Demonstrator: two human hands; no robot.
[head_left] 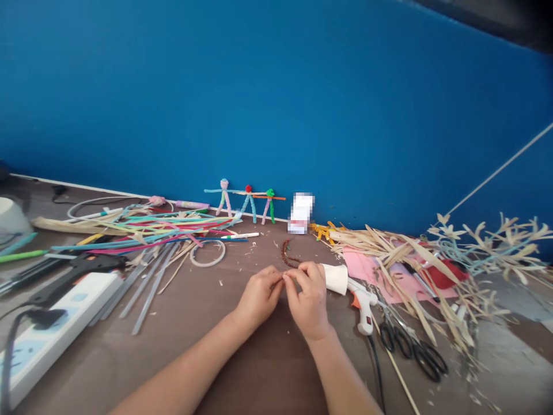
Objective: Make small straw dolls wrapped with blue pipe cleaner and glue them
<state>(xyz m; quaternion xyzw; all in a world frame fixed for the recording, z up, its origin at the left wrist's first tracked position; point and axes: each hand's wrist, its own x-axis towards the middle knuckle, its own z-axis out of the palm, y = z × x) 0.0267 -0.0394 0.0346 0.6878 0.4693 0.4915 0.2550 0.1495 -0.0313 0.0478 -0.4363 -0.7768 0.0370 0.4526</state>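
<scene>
Two hands meet near the middle of the brown surface (194, 357), the left hand (260, 295) and the right hand (309, 300) almost fingertip to fingertip. In each grip the thumb and forefinger are pressed together; whatever lies between them is too small for me to tell. A reddish-brown beaded strand (290, 256) curves on the surface just beyond the fingertips, its near end close to the right hand.

Just right of that hand lies a white cylinder (337, 279), partly hidden by it, and beside this a white glue gun (366, 308) with an orange trigger. Black-handled scissors (427, 360) rest farther right, near a heap of pale dried strips (367, 242) spread partly over a pink sheet (356, 265).

Three fuzzy pipe-cleaner figures (248, 204) stand at the far side against the blue wall (259, 104). To the left, coloured pipe cleaners (151, 225) lie in a loose pile, with clear glue sticks (151, 294) on their near side and a white power strip (64, 323) at the near left.
</scene>
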